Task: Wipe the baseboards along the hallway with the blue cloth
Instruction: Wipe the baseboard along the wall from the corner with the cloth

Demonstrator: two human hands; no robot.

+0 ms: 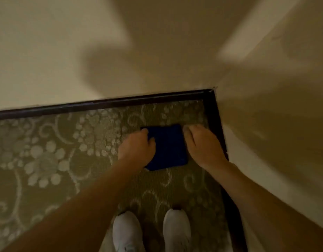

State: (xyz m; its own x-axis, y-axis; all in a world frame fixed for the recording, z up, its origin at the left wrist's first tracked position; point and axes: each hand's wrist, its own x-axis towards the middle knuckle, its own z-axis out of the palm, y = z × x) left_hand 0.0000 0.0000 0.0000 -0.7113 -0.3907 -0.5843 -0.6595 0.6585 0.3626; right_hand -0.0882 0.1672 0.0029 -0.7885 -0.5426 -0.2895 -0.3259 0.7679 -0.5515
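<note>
Blue cloth (168, 148) folded square, held over patterned carpet (53, 157) between both hands. Left hand (137, 148) at its 9 o'clock edge, fingers curled round it; right hand (202, 144) at 3 o'clock, grip unclear. Dark baseboard (102, 104) at 12 o'clock, white shoes (128, 231) at 6.

Cloth (168, 148): lying between left hand (137, 148) and right hand (204, 144), above carpet (66, 151).
Baseboard (102, 104): running ahead and right.
Shoes (128, 231): standing behind.

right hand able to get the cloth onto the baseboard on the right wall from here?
Probably yes. The right hand holds the blue cloth by its right edge, and the dark baseboard runs just beside that hand with only bare carpet between. Nothing blocks the way.
</note>
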